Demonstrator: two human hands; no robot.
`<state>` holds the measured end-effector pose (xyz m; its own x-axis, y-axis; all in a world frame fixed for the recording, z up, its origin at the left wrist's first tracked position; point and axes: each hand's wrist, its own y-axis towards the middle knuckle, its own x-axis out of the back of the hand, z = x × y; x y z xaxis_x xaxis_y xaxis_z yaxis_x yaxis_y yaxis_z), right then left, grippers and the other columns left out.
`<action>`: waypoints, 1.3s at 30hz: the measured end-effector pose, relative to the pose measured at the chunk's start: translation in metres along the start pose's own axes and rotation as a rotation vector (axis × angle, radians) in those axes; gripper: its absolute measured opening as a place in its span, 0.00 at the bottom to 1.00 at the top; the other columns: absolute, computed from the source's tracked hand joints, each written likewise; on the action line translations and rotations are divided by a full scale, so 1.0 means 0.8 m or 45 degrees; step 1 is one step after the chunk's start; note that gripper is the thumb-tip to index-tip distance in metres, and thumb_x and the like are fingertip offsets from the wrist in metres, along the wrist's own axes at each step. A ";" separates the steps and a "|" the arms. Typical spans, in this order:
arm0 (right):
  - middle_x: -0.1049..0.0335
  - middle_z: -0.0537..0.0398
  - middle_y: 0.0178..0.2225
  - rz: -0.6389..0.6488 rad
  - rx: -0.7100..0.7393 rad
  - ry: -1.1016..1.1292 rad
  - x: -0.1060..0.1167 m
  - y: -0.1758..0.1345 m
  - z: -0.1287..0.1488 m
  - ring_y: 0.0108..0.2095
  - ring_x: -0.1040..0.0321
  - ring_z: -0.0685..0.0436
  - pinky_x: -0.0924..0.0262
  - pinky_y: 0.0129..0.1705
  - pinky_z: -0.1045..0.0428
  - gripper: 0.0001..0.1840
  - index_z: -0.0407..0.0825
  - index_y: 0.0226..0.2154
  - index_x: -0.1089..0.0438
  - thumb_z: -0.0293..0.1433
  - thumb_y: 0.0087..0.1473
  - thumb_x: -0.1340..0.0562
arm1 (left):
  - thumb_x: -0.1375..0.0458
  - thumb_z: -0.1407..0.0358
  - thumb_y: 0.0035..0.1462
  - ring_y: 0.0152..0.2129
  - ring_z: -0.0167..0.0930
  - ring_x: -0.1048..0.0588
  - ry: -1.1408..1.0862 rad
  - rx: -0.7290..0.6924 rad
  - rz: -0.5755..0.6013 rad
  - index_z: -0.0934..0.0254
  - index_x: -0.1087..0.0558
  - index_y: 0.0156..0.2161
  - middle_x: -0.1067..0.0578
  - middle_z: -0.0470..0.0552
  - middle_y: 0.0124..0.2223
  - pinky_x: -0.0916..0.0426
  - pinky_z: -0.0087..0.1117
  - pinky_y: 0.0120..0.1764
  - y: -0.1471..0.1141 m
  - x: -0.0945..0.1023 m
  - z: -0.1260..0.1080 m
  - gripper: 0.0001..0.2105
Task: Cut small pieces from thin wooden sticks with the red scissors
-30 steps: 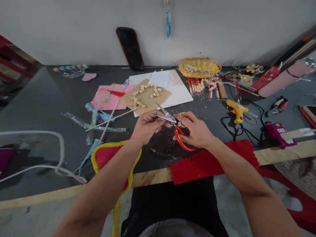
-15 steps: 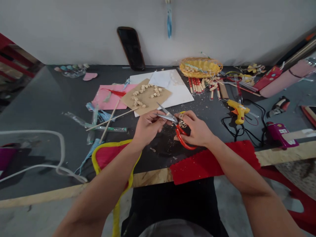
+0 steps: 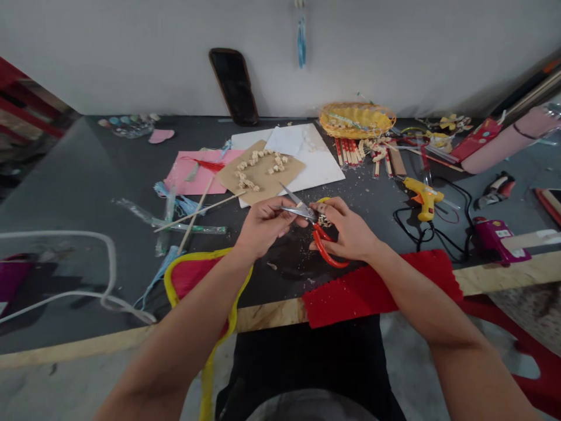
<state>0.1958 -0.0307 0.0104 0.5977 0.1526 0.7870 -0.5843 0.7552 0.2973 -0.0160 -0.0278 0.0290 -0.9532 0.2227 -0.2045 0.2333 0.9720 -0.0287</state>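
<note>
My right hand (image 3: 350, 231) grips a pair of scissors (image 3: 325, 248) by the red handles, its fingers wrapped around them. The metal blades stand apart and point left, toward my left hand (image 3: 267, 225). That hand is closed in a pinch right at the blades; whatever lies between its fingertips is too small and covered to name. Behind the scissors, by my right fingers, is a little heap of pale cut bits (image 3: 324, 220). Just beyond both hands, a brown card (image 3: 263, 152) carries clusters of small pale pieces (image 3: 254, 158) in a curved row.
A yellow glue gun (image 3: 423, 197) with a black cord lies to the right. Red felt (image 3: 350, 298) overlaps the front edge. Wooden sticks (image 3: 197, 213) and plastic-wrapped strips lie left. A yellow basket (image 3: 357, 120) and a leaning phone (image 3: 234, 88) are at the back.
The scissor blades have turned very slightly, the lower tip shifting a little right and down. Both hands remain almost in the same place.
</note>
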 end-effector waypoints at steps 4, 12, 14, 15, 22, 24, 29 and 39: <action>0.39 0.41 0.53 0.019 -0.012 -0.058 0.002 -0.001 0.003 0.54 0.36 0.33 0.32 0.50 0.39 0.36 0.49 0.58 0.42 0.52 0.53 0.39 | 0.32 0.61 0.46 0.11 0.19 0.42 -0.009 -0.007 -0.003 0.67 0.27 0.29 0.21 0.53 0.24 0.50 0.23 0.15 0.000 0.000 -0.001 0.12; 0.38 0.41 0.52 0.044 -0.133 -0.190 0.005 -0.003 0.017 0.48 0.32 0.33 0.30 0.43 0.40 0.35 0.48 0.59 0.43 0.49 0.54 0.39 | 0.35 0.60 0.50 0.13 0.20 0.37 0.183 -0.144 -0.093 0.66 0.25 0.30 0.22 0.50 0.25 0.44 0.23 0.17 0.002 0.003 0.008 0.10; 0.38 0.42 0.52 0.040 -0.151 -0.189 0.004 -0.003 0.016 0.47 0.31 0.34 0.30 0.43 0.40 0.35 0.48 0.58 0.42 0.49 0.54 0.39 | 0.35 0.60 0.51 0.15 0.21 0.35 0.236 -0.173 -0.114 0.66 0.25 0.31 0.22 0.50 0.27 0.41 0.23 0.18 0.002 0.003 0.010 0.10; 0.38 0.42 0.52 0.037 -0.157 -0.177 0.004 -0.003 0.015 0.46 0.31 0.34 0.30 0.43 0.40 0.34 0.49 0.58 0.42 0.48 0.54 0.39 | 0.35 0.60 0.51 0.15 0.21 0.34 0.251 -0.180 -0.125 0.66 0.25 0.32 0.21 0.50 0.27 0.41 0.23 0.18 0.002 0.004 0.011 0.09; 0.40 0.44 0.53 0.048 -0.139 -0.094 0.003 -0.001 0.008 0.49 0.33 0.35 0.30 0.45 0.41 0.34 0.53 0.56 0.42 0.49 0.52 0.37 | 0.35 0.63 0.50 0.13 0.21 0.38 0.183 -0.156 -0.128 0.65 0.26 0.30 0.22 0.49 0.24 0.46 0.24 0.16 0.002 0.002 0.009 0.07; 0.41 0.44 0.54 0.044 -0.131 -0.083 0.003 -0.001 0.008 0.51 0.34 0.34 0.30 0.46 0.40 0.35 0.53 0.56 0.43 0.50 0.51 0.37 | 0.35 0.64 0.49 0.12 0.21 0.39 0.150 -0.141 -0.102 0.65 0.26 0.30 0.22 0.50 0.24 0.47 0.24 0.16 0.002 0.001 0.008 0.06; 0.41 0.43 0.53 -0.013 -0.067 -0.068 0.002 0.000 0.008 0.55 0.38 0.32 0.34 0.52 0.36 0.38 0.53 0.57 0.44 0.52 0.49 0.36 | 0.35 0.64 0.48 0.12 0.20 0.41 0.129 -0.084 -0.064 0.66 0.25 0.30 0.21 0.51 0.25 0.48 0.24 0.16 -0.001 0.000 0.004 0.07; 0.40 0.42 0.53 0.023 -0.002 -0.046 0.001 -0.001 0.001 0.55 0.37 0.34 0.33 0.51 0.39 0.36 0.51 0.57 0.42 0.52 0.52 0.38 | 0.34 0.63 0.47 0.11 0.20 0.40 0.039 -0.031 -0.013 0.67 0.26 0.29 0.21 0.53 0.24 0.48 0.24 0.16 0.002 0.002 0.003 0.09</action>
<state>0.1961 -0.0315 0.0111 0.5668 0.1434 0.8112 -0.5938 0.7537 0.2817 -0.0168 -0.0259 0.0265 -0.9610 0.2149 -0.1742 0.2194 0.9756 -0.0068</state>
